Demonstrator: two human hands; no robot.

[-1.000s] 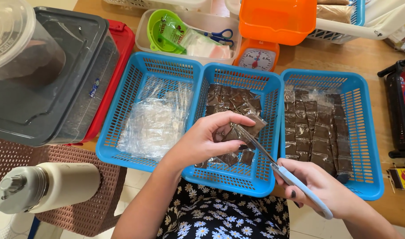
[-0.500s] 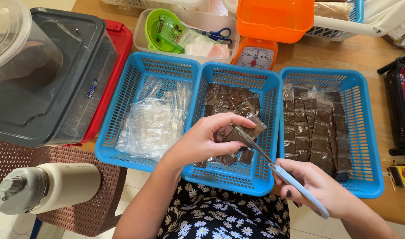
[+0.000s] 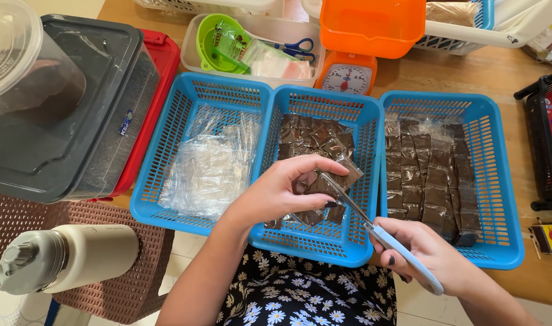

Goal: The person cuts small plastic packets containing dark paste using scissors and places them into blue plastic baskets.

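Across the wooden tabletop (image 3: pixel 451 75) three blue baskets (image 3: pixel 324 247) stand side by side, rims touching, their near edges overhanging the tabletop's near edge. Left, a grey bin (image 3: pixel 70 115) crowds the left basket; open room lies only over the baskets. Above the middle one, the left hand (image 3: pixel 276 193) pinches a brown packet (image 3: pixel 333 181), while the right hand (image 3: pixel 436 253) grips scissors (image 3: pixel 378 232), blades at the packet.

3 blue baskets (image 3: pixel 200 96), 2 scissors (image 3: pixel 372 226), 1 scale (image 3: pixel 347 77), 1 flask (image 3: pixel 70 258).
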